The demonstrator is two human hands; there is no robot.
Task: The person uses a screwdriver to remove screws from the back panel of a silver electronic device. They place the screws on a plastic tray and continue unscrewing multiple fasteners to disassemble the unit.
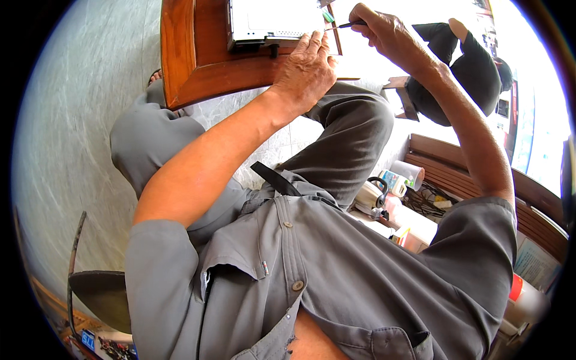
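Observation:
A flat, box-shaped device with a white top and dark lower edge (273, 18) lies on a reddish-brown wooden table (180, 42), cut off by the upper edge of the view. My left hand (307, 73) rests against its near right corner, fingers extended side by side over the edge. My right hand (390, 37) is closed around the dark handle of a screwdriver (350, 24). Its thin shaft points left toward the device's right side, just past my left fingertips. Whether the tip touches a screw cannot be made out. Beside the shaft is a small green piece (327, 16).
Another person in dark clothing (450, 78) sits at the right near a wooden stool (401, 96). Bottles (393, 182), a clear plastic container (409, 173) and tangled cables (429, 201) crowd a wooden bench (441, 159). A dark chair (102, 294) stands lower left.

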